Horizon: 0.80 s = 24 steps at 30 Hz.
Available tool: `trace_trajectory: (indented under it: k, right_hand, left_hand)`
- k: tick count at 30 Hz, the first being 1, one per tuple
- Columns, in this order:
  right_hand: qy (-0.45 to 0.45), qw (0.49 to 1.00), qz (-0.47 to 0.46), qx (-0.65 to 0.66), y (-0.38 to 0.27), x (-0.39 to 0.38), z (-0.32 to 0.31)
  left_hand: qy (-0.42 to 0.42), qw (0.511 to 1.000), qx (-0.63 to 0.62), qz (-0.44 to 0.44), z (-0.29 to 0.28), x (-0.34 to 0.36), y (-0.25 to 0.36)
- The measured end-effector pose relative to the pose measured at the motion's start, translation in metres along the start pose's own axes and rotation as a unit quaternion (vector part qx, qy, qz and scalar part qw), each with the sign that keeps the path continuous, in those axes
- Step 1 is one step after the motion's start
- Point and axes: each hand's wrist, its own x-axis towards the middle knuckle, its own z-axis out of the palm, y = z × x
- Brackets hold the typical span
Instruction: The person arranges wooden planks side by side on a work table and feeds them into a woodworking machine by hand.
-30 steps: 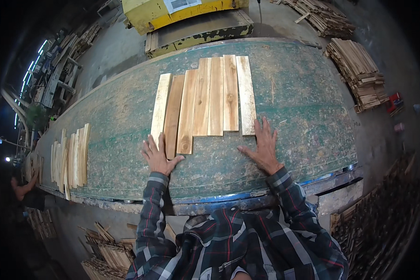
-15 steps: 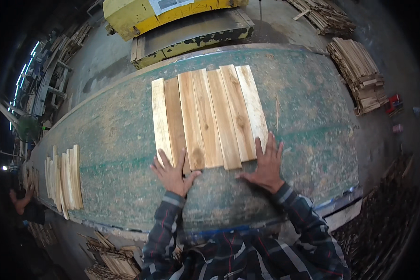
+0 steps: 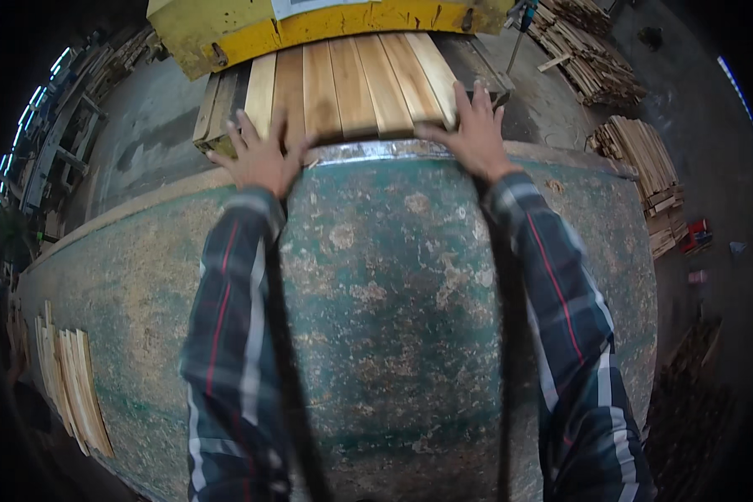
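Observation:
A row of several pale and tan wooden boards point(image 3: 351, 84) lies side by side on the steel bed point(image 3: 213, 100) beneath the front of a yellow machine point(image 3: 330, 25), past the far edge of a worn green work table point(image 3: 376, 284). My left hand point(image 3: 259, 155) is spread open at the near left end of the boards, slightly blurred. My right hand point(image 3: 474, 134) is also open, fingers apart, at the near right end of the row.
A smaller bunch of pale slats point(image 3: 75, 385) rests on the table's left part. Stacks of timber point(image 3: 644, 180) stand on the floor at the right, with more piles point(image 3: 577, 50) farther back and a red object point(image 3: 696, 236) near one stack. At the far left are metal racks point(image 3: 75, 125).
Both my hands have moved far forward, and the boards have slid off the table's middle onto the machine's bed, evened into a tight row. My forearms now stretch across the table.

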Motion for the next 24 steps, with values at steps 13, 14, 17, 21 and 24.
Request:
trace_trajectory:
  k: [13,14,17,21,24]
  right_hand:
    - [-0.147,0.893,-0.048,0.422,-0.169,-0.405,-0.17]
    - [-0.154,0.889,-0.059,0.428,-0.18,-0.428,-0.179]
    - [-0.14,0.865,0.021,0.482,-0.215,-0.489,-0.178]
    - [-0.235,0.839,0.009,0.492,-0.253,-0.527,-0.189]
    - [-0.198,0.846,-0.029,0.495,-0.279,-0.537,-0.199]
  left_hand:
    - [-0.058,0.988,-0.011,-0.146,-0.192,-0.494,-0.17]
    - [-0.084,0.975,-0.014,-0.205,-0.203,-0.547,-0.174]
    - [-0.115,0.963,-0.048,-0.237,-0.239,-0.643,-0.173]
    - [-0.081,0.973,-0.086,-0.198,-0.259,-0.657,-0.192]
    - [-0.07,0.989,-0.025,-0.126,-0.261,-0.63,-0.248]
